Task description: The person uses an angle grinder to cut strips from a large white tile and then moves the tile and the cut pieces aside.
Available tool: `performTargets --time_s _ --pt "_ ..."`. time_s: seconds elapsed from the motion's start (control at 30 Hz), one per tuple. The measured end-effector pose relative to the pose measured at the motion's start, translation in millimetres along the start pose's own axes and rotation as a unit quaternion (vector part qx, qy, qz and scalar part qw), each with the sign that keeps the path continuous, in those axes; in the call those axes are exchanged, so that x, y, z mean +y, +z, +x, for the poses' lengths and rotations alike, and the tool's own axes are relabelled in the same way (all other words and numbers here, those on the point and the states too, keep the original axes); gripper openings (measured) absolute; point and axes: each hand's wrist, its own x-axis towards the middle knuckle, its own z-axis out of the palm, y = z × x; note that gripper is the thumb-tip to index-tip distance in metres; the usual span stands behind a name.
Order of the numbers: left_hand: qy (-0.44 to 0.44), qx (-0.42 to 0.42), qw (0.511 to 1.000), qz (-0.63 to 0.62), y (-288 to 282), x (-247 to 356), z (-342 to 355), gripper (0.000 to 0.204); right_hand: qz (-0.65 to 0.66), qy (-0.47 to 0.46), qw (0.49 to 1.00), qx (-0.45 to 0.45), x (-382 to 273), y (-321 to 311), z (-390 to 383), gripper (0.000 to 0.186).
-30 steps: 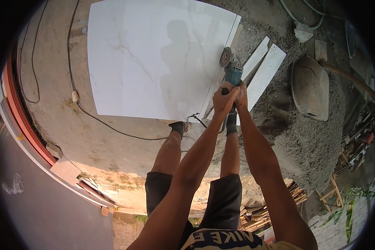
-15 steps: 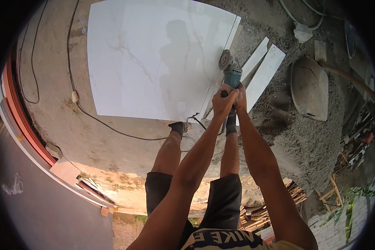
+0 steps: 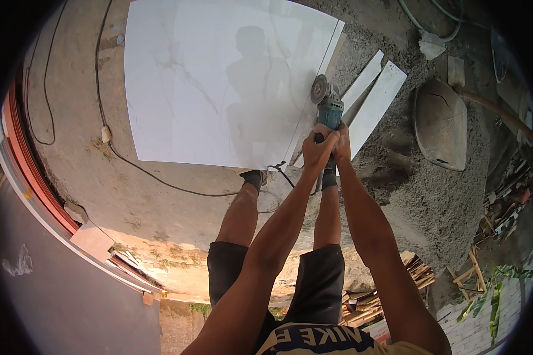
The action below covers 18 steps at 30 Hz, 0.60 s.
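Note:
A teal angle grinder (image 3: 330,113) is gripped by both hands over the right side of a large white marble-patterned tile (image 3: 177,118). My left hand (image 3: 318,147) wraps the grinder's body from the left, and my right hand (image 3: 342,142) closes round it from the right. The round disc (image 3: 319,89) faces the tile near a dark straight line running along the right edge. Whether the disc touches the tile I cannot tell. Two narrow white tile strips (image 3: 380,103) lie just right of the grinder. My shadow falls across the slab.
A black cable (image 3: 160,182) with a pale connector (image 3: 106,134) crosses the ground at left. Grey sand (image 3: 441,219) is heaped at right, with a shovel (image 3: 441,127) on it. A hose (image 3: 417,23) curls at the upper right. Wooden sticks (image 3: 361,307) lie near my right leg.
Almost nothing differs. The grinder's disc sits slightly lower in the picture, while both hands keep their hold; the view has shifted a little.

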Motion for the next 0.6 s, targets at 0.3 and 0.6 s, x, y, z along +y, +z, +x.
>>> performTargets --time_s 0.3,0.6 --pt "0.001 0.009 1.000 -0.022 0 -2 -9 0.051 -0.034 0.046 0.993 -0.108 5 -10 -7 0.056" --pt "-0.008 0.001 1.000 -0.010 -3 -1 -7 0.051 -0.025 0.088 0.996 -0.022 -3 3 -6 0.031"
